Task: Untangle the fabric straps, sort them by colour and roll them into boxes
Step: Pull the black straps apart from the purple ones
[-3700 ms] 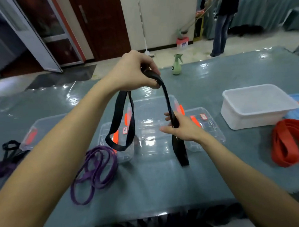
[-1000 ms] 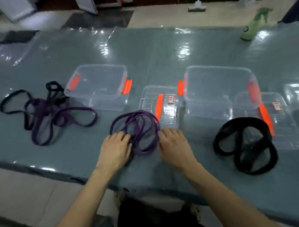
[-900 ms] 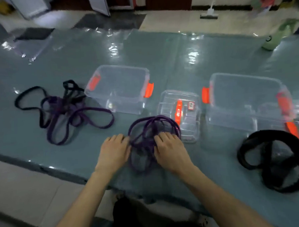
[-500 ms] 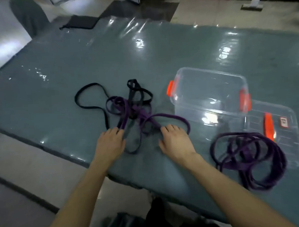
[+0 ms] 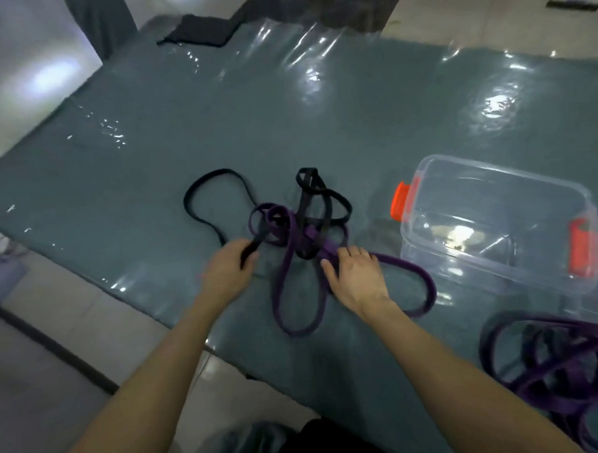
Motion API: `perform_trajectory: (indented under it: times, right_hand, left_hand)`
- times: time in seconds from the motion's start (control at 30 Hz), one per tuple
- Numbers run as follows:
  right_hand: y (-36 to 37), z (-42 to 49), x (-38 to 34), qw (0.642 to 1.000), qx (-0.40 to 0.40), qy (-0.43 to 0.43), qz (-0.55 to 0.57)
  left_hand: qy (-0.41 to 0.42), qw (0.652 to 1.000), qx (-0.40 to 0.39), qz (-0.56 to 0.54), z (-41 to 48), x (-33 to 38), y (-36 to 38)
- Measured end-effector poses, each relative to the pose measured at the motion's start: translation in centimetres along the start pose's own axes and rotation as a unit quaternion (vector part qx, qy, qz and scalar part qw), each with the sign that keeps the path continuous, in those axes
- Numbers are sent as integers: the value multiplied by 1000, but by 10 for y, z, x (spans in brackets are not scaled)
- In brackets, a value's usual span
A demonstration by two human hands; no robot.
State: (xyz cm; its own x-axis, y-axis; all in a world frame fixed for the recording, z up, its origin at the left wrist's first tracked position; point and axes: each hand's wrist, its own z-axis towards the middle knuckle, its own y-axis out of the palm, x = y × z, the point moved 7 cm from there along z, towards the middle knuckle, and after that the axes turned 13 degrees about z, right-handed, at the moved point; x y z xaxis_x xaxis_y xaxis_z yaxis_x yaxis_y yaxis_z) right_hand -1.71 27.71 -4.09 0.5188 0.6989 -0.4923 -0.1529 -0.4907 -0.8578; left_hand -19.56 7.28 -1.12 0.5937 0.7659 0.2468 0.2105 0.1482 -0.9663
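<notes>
A tangle of one black strap [image 5: 200, 191] and one purple strap [image 5: 295, 329] lies on the grey-green table [image 5: 286, 124] near its front edge. My left hand [image 5: 225, 269] pinches the black strap where it leaves the knot. My right hand [image 5: 356, 278] rests with straight fingers on the purple strap at the knot's right side. A second, separate bundle of purple strap [image 5: 564, 362] lies at the lower right.
A clear plastic box [image 5: 496, 224] with orange latches stands right of the tangle. The table's front edge runs diagonally from the left to under my arms, with tiled floor [image 5: 56, 356] below. A dark cloth [image 5: 196, 30] lies at the far corner.
The view has swung left from the purple bundle to the black-and-purple tangle. My left hand has gone from lying flat beside the tangle to pinching the black strap; my right hand now touches the purple strap.
</notes>
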Motion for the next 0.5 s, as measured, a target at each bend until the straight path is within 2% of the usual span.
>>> perform_trajectory:
  times: [0.07, 0.1, 0.23, 0.33, 0.43, 0.5]
  right_hand:
    - [-8, 19, -4, 999, 39, 8, 19]
    - [-9, 30, -6, 999, 35, 12, 29]
    - [-2, 75, -15, 998, -66, 0, 19]
    - [3, 100, -19, 996, -91, -13, 1]
    - [-10, 115, -17, 993, -31, 25, 107]
    - [-35, 124, -19, 978, 51, 72, 189]
  left_hand:
    - [-28, 993, 75, -81, 12, -18, -39]
    - [-36, 988, 98, -111, 19, -28, -55]
    - [-42, 975, 148, -160, 51, -51, -99]
    - [-18, 969, 157, -192, 83, -61, -106]
    - [6, 970, 138, -198, 124, -71, -98]
    - [6, 978, 109, -177, 151, -80, -87]
